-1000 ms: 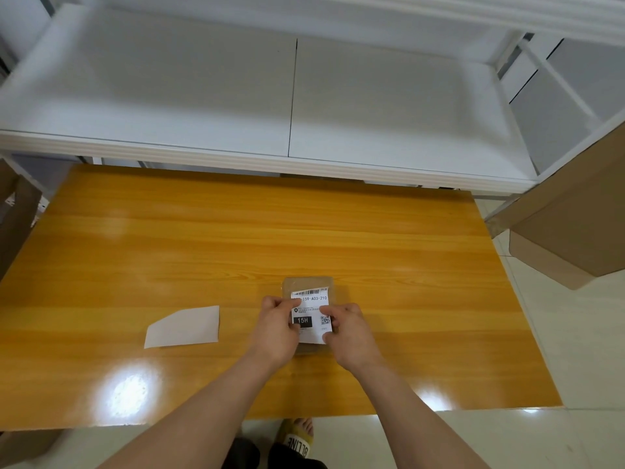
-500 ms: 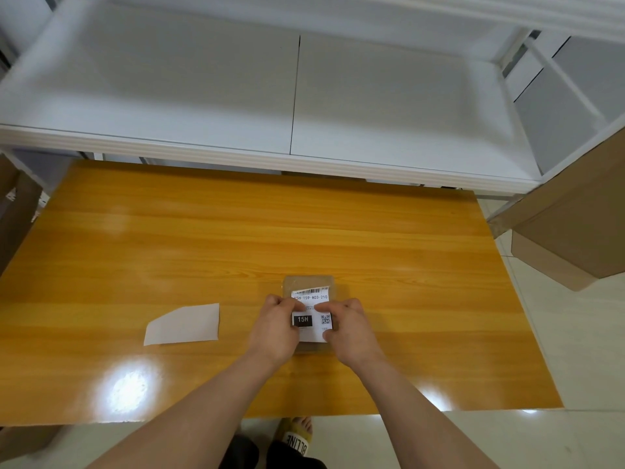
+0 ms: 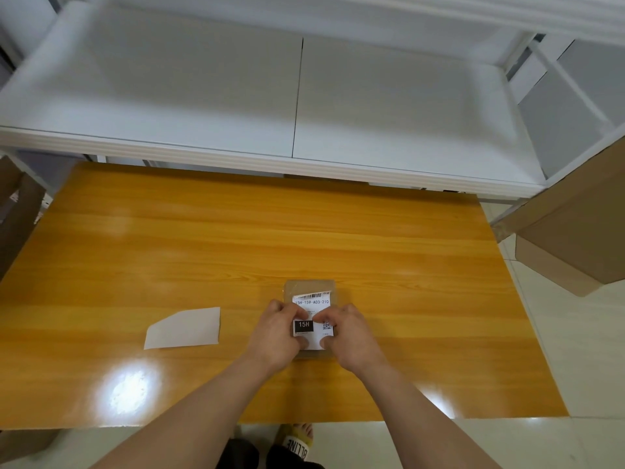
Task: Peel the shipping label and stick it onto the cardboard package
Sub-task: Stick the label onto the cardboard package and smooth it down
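Both hands rest on a small cardboard package [image 3: 309, 288] that lies flat on the orange wooden worktop [image 3: 236, 252], near its front edge. The white shipping label [image 3: 311, 316] lies on the top face of the package, between the two hands; its barcode and the printed code are at the far end, beyond the fingers, and a black field with "15H" shows in the gap between the hands. A strip of bare cardboard shows just beyond the label's far edge.

The left hand [image 3: 275, 335] has its fingers curled down, with the fingertips pressing on the left part of the label and the thumb on its near left corner. The right hand [image 3: 350, 336] does the same on the other side, its fingertips touching the label next to the small QR code and its thumb on the near right corner. Neither hand grips or lifts anything; both press flat down. The fingertips of the two hands almost meet over the middle of the label.

Well to the left of the left hand, a white backing sheet [image 3: 184, 328] with one cut corner lies alone on the worktop. Beyond the hands, past the far edge of the worktop, stands a white shelf [image 3: 236, 96]. Far to the right of the right hand is a big cardboard box [image 3: 575, 238].
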Available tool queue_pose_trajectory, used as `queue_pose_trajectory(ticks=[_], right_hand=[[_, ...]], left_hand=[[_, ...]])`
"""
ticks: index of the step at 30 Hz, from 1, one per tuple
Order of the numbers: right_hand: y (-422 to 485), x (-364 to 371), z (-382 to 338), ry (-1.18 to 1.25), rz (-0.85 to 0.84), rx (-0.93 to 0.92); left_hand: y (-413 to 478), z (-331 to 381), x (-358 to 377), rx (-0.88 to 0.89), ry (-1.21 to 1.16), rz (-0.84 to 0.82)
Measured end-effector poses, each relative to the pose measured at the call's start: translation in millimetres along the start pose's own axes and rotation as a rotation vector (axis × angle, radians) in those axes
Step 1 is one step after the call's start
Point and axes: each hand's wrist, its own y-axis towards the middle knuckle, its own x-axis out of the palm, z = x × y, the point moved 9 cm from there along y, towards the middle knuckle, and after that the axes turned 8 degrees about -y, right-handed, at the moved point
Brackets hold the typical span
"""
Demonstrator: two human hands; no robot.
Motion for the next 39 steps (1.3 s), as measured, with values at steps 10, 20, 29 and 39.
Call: queue_pose_trajectory(ticks=[10,20,29,39], right_hand=[[-0.8,0.0,-8.4,-0.112,-0.019,-0.054],[-1.9,-3.2,-11.6,-0.119,-0.024,-0.056],[12.1,-7.7,-16.5,-0.141,-0.043,-0.031],[20.6,-9.6,-16.7,-0.145,-0.064,0.002]], left_hand=[[-1.4,2.6,2.3,0.05,0.1,-0.051],[0.9,7.4,0.6,0.032,0.122,-0.063],[10.4,11.2,-4.6,-0.004,0.163,-0.085],[14.0,13.7,-6.8,-0.015,0.183,-0.106]])
